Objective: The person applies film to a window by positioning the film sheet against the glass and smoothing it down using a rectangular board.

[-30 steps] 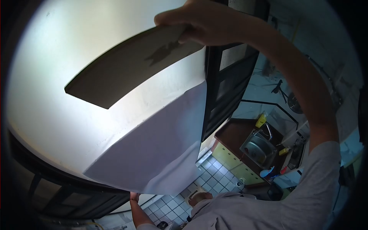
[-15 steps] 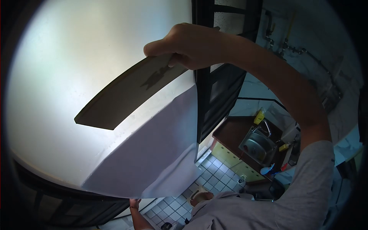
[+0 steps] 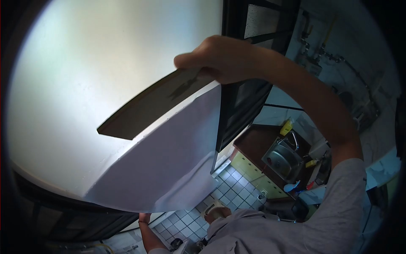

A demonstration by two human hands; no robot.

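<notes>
Pale wall fills most of the left side of our view, glowing brightest around its upper middle and dropping off into a greyish-lavender face below a slanting edge. To its right stands a dark-framed window, and past that we look down on a brown counter with a steel sink, a yellow packet beside the tap, and cream cupboard doors underneath. Square light tiles cover the floor. Pipes run across the dim wall at upper right.

Our right hand clasps the upper end of a long, flat, dark board, thumb on the near side, pinching it firmly. The board slants down to the left in front of the bright wall, its lower corner overlapping the slanting edge; we cannot tell whether it touches the surface. A dark smudge marks it near our grip, and the palm covers its top end.

Our left hand is low, at the bottom of the lavender face, its fingertips hidden; we cannot tell whether it grips anything. Black rounded shadow cuts off the corners, and the dark shapes at lower left are hard to make out.
</notes>
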